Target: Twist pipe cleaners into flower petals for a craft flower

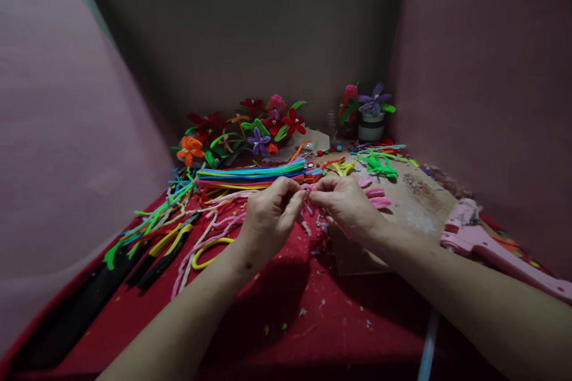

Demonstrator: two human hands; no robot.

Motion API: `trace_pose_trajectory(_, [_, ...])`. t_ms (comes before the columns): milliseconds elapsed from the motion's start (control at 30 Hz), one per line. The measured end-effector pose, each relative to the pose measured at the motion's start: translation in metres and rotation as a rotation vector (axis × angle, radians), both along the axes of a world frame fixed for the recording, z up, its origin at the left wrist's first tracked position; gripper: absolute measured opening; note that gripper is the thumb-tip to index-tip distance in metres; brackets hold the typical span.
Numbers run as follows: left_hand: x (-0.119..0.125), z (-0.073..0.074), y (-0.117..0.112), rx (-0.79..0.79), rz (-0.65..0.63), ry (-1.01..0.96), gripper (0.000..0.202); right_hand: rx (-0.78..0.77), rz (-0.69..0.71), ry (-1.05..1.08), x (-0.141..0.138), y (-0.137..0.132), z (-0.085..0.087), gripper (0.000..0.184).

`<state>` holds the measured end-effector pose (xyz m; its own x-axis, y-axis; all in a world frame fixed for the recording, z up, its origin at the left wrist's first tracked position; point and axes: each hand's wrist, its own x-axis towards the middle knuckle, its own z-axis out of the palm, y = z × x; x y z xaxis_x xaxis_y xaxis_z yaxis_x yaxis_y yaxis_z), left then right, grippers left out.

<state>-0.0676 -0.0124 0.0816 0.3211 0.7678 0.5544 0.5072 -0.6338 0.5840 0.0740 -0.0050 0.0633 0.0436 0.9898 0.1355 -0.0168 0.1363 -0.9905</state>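
Observation:
A small pink pipe cleaner (308, 188), bent into a loop with an end hanging down, is pinched between my two hands over the table. My left hand (273, 212) closes thumb and forefinger on its left side. From the right, my right hand (344, 202) grips it with the fingertips. Pink pipe-cleaner petals (378, 197) lie just beyond my right hand. Behind my left hand lies a bundle of coloured pipe cleaners (250, 175). The fingers hide part of the held piece.
Yellow-and-black pliers (165, 250) and a yellow scissor handle (210, 253) lie at left. A pink glue gun (496, 241) rests at right beside a stained board (415, 214). Pipe-cleaner flowers (259, 131) and a small pot (372, 126) stand at the back. Scraps litter the red cloth (286, 292).

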Motion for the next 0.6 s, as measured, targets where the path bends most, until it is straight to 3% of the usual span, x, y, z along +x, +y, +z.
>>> trace_pose_trajectory(133, [0.001,-0.003,-0.002,0.282,-0.034,0.182,0.008,-0.017,0.019,0.024,0.001,-0.001,0.0,0.012])
trace_pose_trajectory(233, [0.003,-0.007,-0.002,0.344,-0.051,0.249,0.01,-0.035,0.039,0.097,0.002,0.0,-0.001,0.012])
trace_pose_trajectory(300, [0.004,-0.009,-0.002,0.24,-0.061,0.261,0.012,-0.039,0.048,0.136,0.003,0.001,-0.002,0.012])
trace_pose_trajectory(367, [0.005,-0.007,-0.002,0.035,-0.093,0.224,0.014,-0.036,0.055,0.16,0.003,0.002,-0.002,0.012])
trace_pose_trajectory(500, [0.005,0.004,-0.001,-0.428,-0.155,-0.009,0.022,-0.059,0.063,0.193,0.003,0.004,-0.004,0.01])
trace_pose_trajectory(600, [0.005,0.009,0.001,-0.617,-0.156,-0.114,0.02,-0.058,0.077,0.218,0.002,0.004,-0.004,0.008])
